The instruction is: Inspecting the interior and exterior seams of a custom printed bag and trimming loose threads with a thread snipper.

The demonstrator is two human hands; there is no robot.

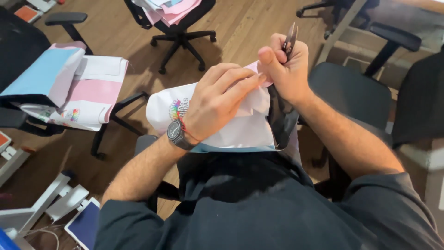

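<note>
A white fabric piece point(247, 127) with a rainbow-coloured print, pink at its top edge and light blue along its lower edge, lies on my lap. My left hand point(217, 99), with a dark wristwatch and a red thread band, presses down on it and pinches the pink edge with its fingertips. My right hand point(284, 67) is just right of that edge, closed around small metal thread snips point(290, 39) whose blades point up. A black fabric part point(282, 118) hangs at the right side of the white piece.
On the left, an office chair point(69, 21) carries a stack of blue, pink and white fabric pieces point(69, 88). Another chair point(178, 28) at the top holds more pink and white pieces. A dark chair point(351, 92) stands at my right. White parts lie on the wooden floor at lower left.
</note>
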